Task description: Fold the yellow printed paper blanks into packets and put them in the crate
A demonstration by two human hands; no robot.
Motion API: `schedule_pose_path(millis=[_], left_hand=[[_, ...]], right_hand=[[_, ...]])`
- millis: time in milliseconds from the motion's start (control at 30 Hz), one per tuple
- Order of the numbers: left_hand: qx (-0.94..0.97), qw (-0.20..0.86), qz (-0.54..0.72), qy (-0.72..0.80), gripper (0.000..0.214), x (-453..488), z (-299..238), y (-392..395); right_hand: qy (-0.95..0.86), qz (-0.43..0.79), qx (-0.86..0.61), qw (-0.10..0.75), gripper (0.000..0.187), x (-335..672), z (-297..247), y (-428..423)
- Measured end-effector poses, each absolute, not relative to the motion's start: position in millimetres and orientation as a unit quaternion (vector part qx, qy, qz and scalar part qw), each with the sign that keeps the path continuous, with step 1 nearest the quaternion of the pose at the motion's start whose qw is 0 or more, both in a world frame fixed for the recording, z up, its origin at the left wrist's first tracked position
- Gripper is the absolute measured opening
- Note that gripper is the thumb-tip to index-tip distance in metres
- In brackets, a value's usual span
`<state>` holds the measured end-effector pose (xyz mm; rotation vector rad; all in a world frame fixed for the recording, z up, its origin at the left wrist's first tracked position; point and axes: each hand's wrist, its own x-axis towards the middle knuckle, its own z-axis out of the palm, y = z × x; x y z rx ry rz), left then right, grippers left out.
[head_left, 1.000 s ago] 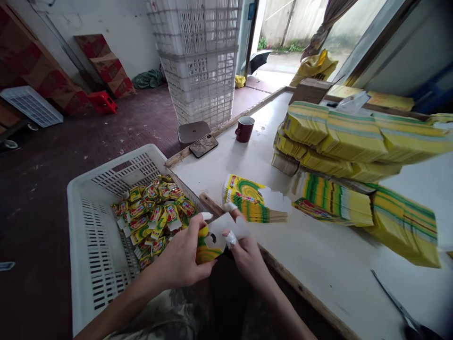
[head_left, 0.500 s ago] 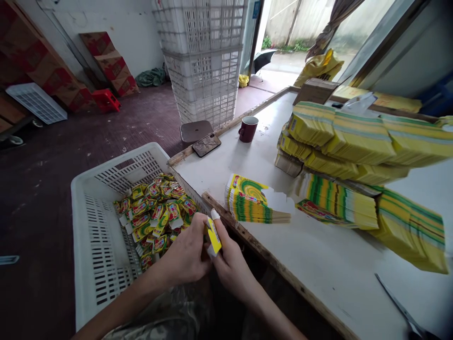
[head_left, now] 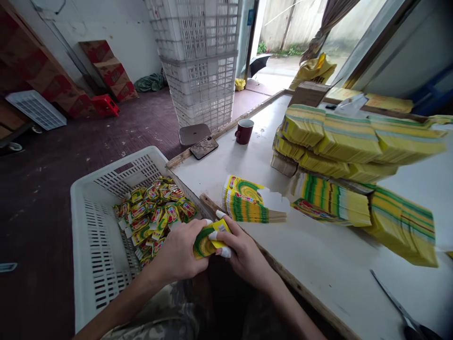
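Between my two hands is a small yellow and green printed carton, above my lap at the table's edge. My left hand is closed around its left part. On its right end, near a barcode flap, my right hand pinches with white-wrapped fingertips. My palms hide part of the carton. To the left, a white plastic crate holds many folded cartons of the same print. A fanned stack of flat cartons lies on the table just beyond my right hand.
On the white table are more flat carton bundles, scissors, a dark red mug and a phone. Stacked white crates stand behind. A wooden strip edges the table.
The carton has turned from edge-on so its broad printed side shows. My right hand has shifted a little right, its fingers now over the end flap. The view has moved slightly.
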<state>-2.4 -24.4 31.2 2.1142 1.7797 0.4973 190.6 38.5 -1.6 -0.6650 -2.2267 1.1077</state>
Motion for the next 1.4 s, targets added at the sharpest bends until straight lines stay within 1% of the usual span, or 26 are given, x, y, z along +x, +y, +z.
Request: schedule_pose_path(millis=[67,133,200,300,333,467,533,600,633,700,733,767,867,900,967,1033,1100,1167,1233,1267,1300,1333,1400], left_hand=[[0.743,0.176,0.183,0.62,0.054,-2,32,-24],[0.738,0.184,0.197,0.619,0.054,-2,33,-24],[0.732,0.18,0.209,0.624,0.056,-2,34,-24],[0.735,0.162,0.202,0.627,0.058,-3,35,-26],[0.737,0.163,0.197,0.625,0.057,-3,35,-26],[0.737,0.17,0.175,0.63,0.05,-2,34,-24],[0.731,0.152,0.153,0.647,0.05,-5,31,-22],[0.712,0.096,0.132,0.684,0.054,-10,28,-20],[0.697,0.055,0.124,0.704,0.057,-12,26,-19],[0.674,-0.015,0.119,0.729,0.066,-17,22,-18],[0.669,-0.031,0.123,0.733,0.07,-18,20,-18],[0.67,-0.029,0.127,0.731,0.073,-18,18,-18],[0.699,0.053,0.135,0.7,0.072,-15,16,-19],[0.709,0.094,0.13,0.687,0.07,-13,16,-19],[0.719,0.174,0.122,0.662,0.066,-11,17,-21],[0.71,0.241,0.134,0.649,0.062,-10,18,-22],[0.686,0.306,0.16,0.641,0.064,-9,19,-24],[0.652,0.39,0.208,0.616,0.081,-5,19,-24],[0.607,0.486,0.3,0.553,0.099,2,20,-24],[0.572,0.524,0.357,0.52,0.098,7,22,-24],[0.529,0.546,0.418,0.497,0.089,12,25,-23],[0.483,0.552,0.47,0.491,0.075,17,29,-21],[0.386,0.527,0.564,0.505,0.053,23,37,-18]], right_hand=[[-0.839,0.428,-0.207,0.264,0.022,197,7,48],[-0.847,0.434,-0.18,0.248,0.023,201,13,53],[-0.846,0.434,-0.193,0.242,0.033,199,14,51],[-0.83,0.453,-0.222,0.237,0.059,192,8,39],[-0.822,0.465,-0.229,0.239,0.063,189,5,34],[-0.79,0.473,-0.274,0.279,0.055,177,-4,22],[-0.789,0.447,-0.295,0.301,0.062,175,-7,26],[-0.79,0.391,-0.329,0.339,0.071,180,-8,38],[-0.786,0.346,-0.358,0.366,0.069,185,-8,47],[-0.772,0.232,-0.433,0.404,0.052,198,-6,68],[-0.766,0.176,-0.472,0.4,0.043,205,-5,78],[-0.767,0.134,-0.505,0.374,0.038,211,-4,88],[-0.772,0.074,-0.564,0.282,0.032,221,-4,106],[-0.772,0.069,-0.572,0.269,0.032,222,-4,108],[-0.768,0.073,-0.571,0.281,0.036,223,-5,110],[-0.754,0.098,-0.557,0.335,0.042,223,-5,108],[-0.72,0.156,-0.543,0.403,0.044,222,-2,102],[-0.677,0.256,-0.516,0.458,0.047,216,2,88],[-0.638,0.39,-0.461,0.477,0.051,203,8,67],[-0.619,0.465,-0.423,0.47,0.052,195,11,54],[-0.596,0.537,-0.385,0.456,0.052,185,14,41],[-0.568,0.6,-0.35,0.441,0.05,175,17,27],[-0.525,0.679,-0.29,0.423,0.05,155,20,1]])
